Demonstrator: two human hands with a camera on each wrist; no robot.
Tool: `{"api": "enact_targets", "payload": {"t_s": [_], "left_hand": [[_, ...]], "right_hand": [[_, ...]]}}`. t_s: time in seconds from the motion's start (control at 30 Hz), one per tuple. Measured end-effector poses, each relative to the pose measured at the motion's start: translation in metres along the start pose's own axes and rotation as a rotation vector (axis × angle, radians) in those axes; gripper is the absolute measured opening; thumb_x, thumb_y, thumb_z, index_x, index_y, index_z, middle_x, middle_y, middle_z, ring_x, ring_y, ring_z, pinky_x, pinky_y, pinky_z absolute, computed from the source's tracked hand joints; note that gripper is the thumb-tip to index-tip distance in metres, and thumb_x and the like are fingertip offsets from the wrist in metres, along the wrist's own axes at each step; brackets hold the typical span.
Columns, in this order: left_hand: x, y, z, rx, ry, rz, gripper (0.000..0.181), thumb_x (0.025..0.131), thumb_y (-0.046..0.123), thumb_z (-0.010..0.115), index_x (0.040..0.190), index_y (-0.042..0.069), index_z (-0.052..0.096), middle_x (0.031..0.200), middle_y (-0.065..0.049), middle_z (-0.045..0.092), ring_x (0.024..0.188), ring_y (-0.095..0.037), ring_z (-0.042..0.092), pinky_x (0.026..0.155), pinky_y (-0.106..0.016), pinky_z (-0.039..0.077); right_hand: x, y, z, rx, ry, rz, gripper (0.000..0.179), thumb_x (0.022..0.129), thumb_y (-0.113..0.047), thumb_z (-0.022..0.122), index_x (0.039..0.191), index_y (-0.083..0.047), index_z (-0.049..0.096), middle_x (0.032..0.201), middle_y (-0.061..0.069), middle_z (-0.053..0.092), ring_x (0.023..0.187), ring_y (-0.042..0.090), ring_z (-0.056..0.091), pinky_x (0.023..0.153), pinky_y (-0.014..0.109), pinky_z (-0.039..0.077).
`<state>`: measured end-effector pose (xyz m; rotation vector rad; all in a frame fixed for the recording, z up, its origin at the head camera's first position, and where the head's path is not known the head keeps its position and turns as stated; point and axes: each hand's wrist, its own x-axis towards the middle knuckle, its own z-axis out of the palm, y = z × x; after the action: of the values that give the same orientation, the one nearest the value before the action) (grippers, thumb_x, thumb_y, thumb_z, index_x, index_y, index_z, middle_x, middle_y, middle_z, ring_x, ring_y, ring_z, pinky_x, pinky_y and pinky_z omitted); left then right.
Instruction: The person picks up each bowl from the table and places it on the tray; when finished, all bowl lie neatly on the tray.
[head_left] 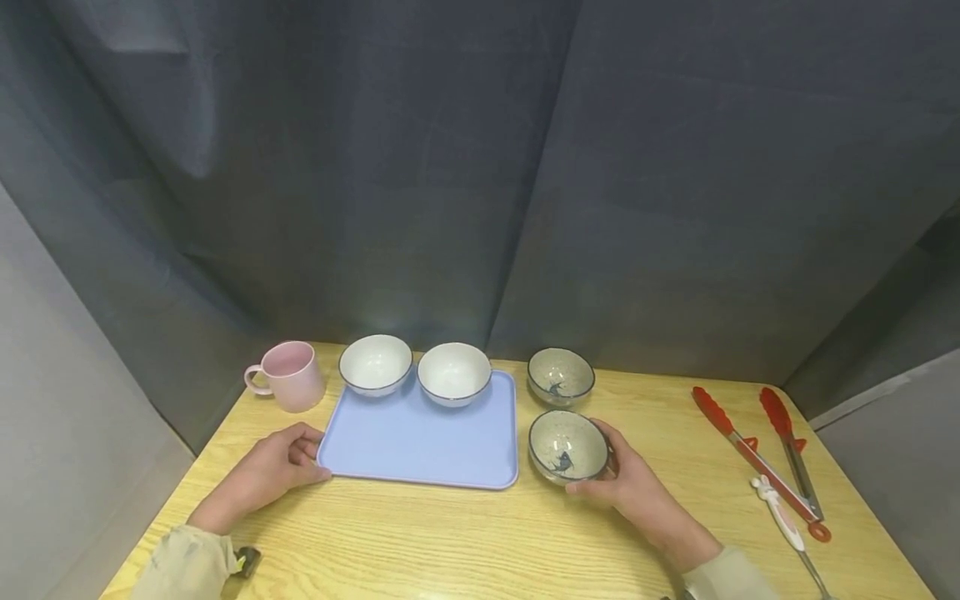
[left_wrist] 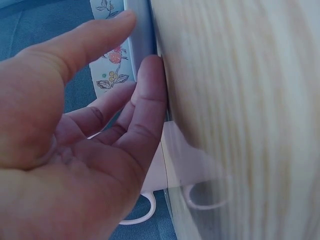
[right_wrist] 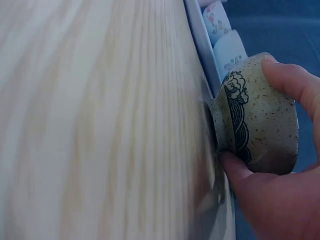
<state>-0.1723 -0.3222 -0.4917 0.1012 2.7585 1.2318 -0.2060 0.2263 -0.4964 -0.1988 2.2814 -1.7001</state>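
My right hand (head_left: 630, 487) grips a speckled grey-beige bowl (head_left: 567, 450) by its right side, thumb and fingers spread round the wall. A blue drawing shows inside it, and blue waves (right_wrist: 239, 120) decorate its outside in the right wrist view. Its foot is right at the tabletop. A matching bowl (head_left: 560, 375) stands just behind it. At the left end of a light-blue tray (head_left: 427, 450), my left hand (head_left: 273, 467) holds the front left corner with thumb and bent fingers. Two white bowls, one left (head_left: 375, 365) and one right (head_left: 454, 372), stand along the tray's back edge.
A pink mug (head_left: 295, 379) stands left of the tray, handle to the left. Red-tipped tongs (head_left: 780, 475) lie spread at the right, beside a utensil with a white rabbit-shaped handle (head_left: 780, 512). A dark curtain (head_left: 480, 167) hangs behind the wooden table (head_left: 420, 542).
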Motion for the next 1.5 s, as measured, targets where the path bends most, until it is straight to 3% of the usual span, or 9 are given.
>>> {"api": "enact_targets", "payload": {"t_s": [0.2, 0.37, 0.6, 0.73, 0.87, 1.03, 1.2, 1.33, 1.5], "left_hand": [[-0.001, -0.002, 0.000, 0.006, 0.002, 0.001, 0.051, 0.091, 0.020, 0.094, 0.130, 0.000, 0.069, 0.108, -0.007, 0.073, 0.093, -0.016, 0.066, 0.078, -0.024, 0.054], [-0.001, -0.002, -0.002, -0.002, 0.002, 0.000, 0.050, 0.091, 0.019, 0.094, 0.130, -0.001, 0.069, 0.108, -0.008, 0.074, 0.094, -0.017, 0.067, 0.079, -0.024, 0.055], [0.000, -0.001, -0.001, 0.004, 0.009, 0.021, 0.045, 0.091, 0.019, 0.093, 0.124, 0.001, 0.069, 0.109, -0.008, 0.075, 0.096, -0.016, 0.069, 0.082, -0.025, 0.057], [0.000, -0.001, 0.000, 0.008, 0.011, 0.014, 0.043, 0.091, 0.019, 0.094, 0.122, 0.002, 0.069, 0.109, -0.008, 0.074, 0.095, -0.016, 0.068, 0.081, -0.026, 0.056], [0.000, -0.003, 0.000, 0.008, 0.009, 0.006, 0.043, 0.091, 0.020, 0.094, 0.122, 0.002, 0.069, 0.109, -0.008, 0.073, 0.094, -0.016, 0.067, 0.080, -0.025, 0.055], [0.000, -0.005, 0.002, 0.002, 0.020, 0.010, 0.043, 0.090, 0.019, 0.095, 0.121, 0.002, 0.070, 0.107, -0.008, 0.074, 0.093, -0.015, 0.068, 0.080, -0.024, 0.056], [0.001, -0.003, 0.003, -0.013, 0.025, 0.009, 0.043, 0.089, 0.018, 0.095, 0.121, 0.002, 0.071, 0.107, -0.008, 0.074, 0.091, -0.013, 0.069, 0.081, -0.023, 0.056], [0.001, -0.002, 0.003, -0.011, 0.025, 0.006, 0.044, 0.089, 0.017, 0.095, 0.122, 0.001, 0.070, 0.107, -0.008, 0.074, 0.091, -0.012, 0.068, 0.080, -0.023, 0.056], [0.001, -0.002, 0.002, -0.015, 0.025, 0.001, 0.043, 0.089, 0.016, 0.095, 0.121, 0.001, 0.070, 0.105, -0.008, 0.075, 0.091, -0.014, 0.069, 0.080, -0.023, 0.056]], "right_hand": [[0.004, -0.015, 0.021, 0.040, -0.030, -0.038, 0.117, 0.085, -0.007, 0.096, 0.175, -0.007, 0.022, 0.180, 0.022, 0.029, 0.171, 0.047, 0.025, 0.128, 0.042, 0.043], [0.016, -0.033, 0.046, 0.094, -0.084, -0.085, 0.117, 0.083, -0.004, 0.097, 0.176, -0.010, 0.024, 0.179, 0.022, 0.032, 0.168, 0.046, 0.033, 0.126, 0.039, 0.048], [0.037, -0.055, 0.100, 0.154, -0.178, -0.098, 0.118, 0.081, -0.004, 0.097, 0.175, -0.012, 0.026, 0.175, 0.024, 0.039, 0.160, 0.045, 0.048, 0.128, 0.048, 0.047], [0.052, -0.065, 0.133, 0.196, -0.263, -0.114, 0.116, 0.084, -0.006, 0.096, 0.175, -0.015, 0.026, 0.172, 0.025, 0.041, 0.150, 0.044, 0.059, 0.120, 0.044, 0.056], [0.066, -0.073, 0.166, 0.179, -0.292, -0.145, 0.114, 0.084, -0.009, 0.097, 0.174, -0.015, 0.028, 0.170, 0.022, 0.044, 0.145, 0.039, 0.064, 0.117, 0.041, 0.058], [0.078, -0.081, 0.199, 0.143, -0.311, -0.173, 0.115, 0.084, -0.014, 0.098, 0.175, -0.015, 0.027, 0.168, 0.017, 0.047, 0.146, 0.035, 0.060, 0.123, 0.046, 0.051], [0.086, -0.083, 0.225, 0.140, -0.303, -0.215, 0.113, 0.083, -0.017, 0.098, 0.173, -0.013, 0.030, 0.169, 0.014, 0.047, 0.157, 0.033, 0.047, 0.134, 0.055, 0.035], [0.091, -0.080, 0.237, 0.146, -0.291, -0.248, 0.109, 0.081, -0.012, 0.099, 0.170, -0.010, 0.035, 0.167, 0.017, 0.049, 0.160, 0.034, 0.044, 0.138, 0.059, 0.025], [0.094, -0.079, 0.242, 0.133, -0.299, -0.239, 0.111, 0.080, -0.012, 0.099, 0.170, -0.010, 0.035, 0.167, 0.017, 0.049, 0.162, 0.034, 0.043, 0.139, 0.059, 0.022]]}}
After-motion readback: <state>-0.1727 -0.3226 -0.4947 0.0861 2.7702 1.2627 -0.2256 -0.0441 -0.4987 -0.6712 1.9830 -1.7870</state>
